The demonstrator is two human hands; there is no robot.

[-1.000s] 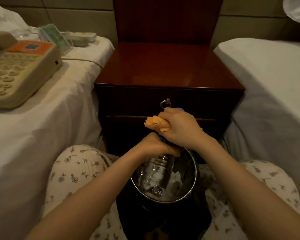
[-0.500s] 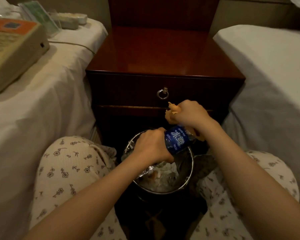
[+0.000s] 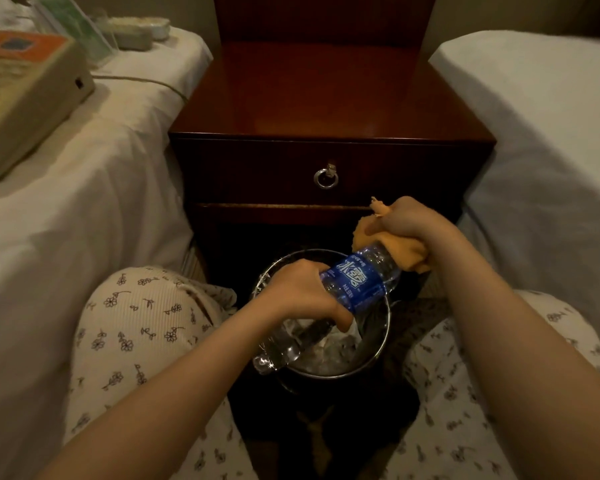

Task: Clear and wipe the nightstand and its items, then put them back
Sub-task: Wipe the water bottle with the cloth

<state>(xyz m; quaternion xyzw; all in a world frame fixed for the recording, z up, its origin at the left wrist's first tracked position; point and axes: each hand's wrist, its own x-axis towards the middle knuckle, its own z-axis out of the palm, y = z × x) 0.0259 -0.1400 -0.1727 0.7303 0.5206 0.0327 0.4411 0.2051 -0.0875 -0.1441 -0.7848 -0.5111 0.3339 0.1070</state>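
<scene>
Under the orange cloth (image 3: 407, 254) hides one end of the bottle (image 3: 355, 282).

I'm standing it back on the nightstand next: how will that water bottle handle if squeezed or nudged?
The bottle seems thin clear plastic, so it probably dents under the grip of the left hand. Its round body would likely roll if laid down. The cloth in the right hand wraps its top; if damp, it may be slick.
</scene>
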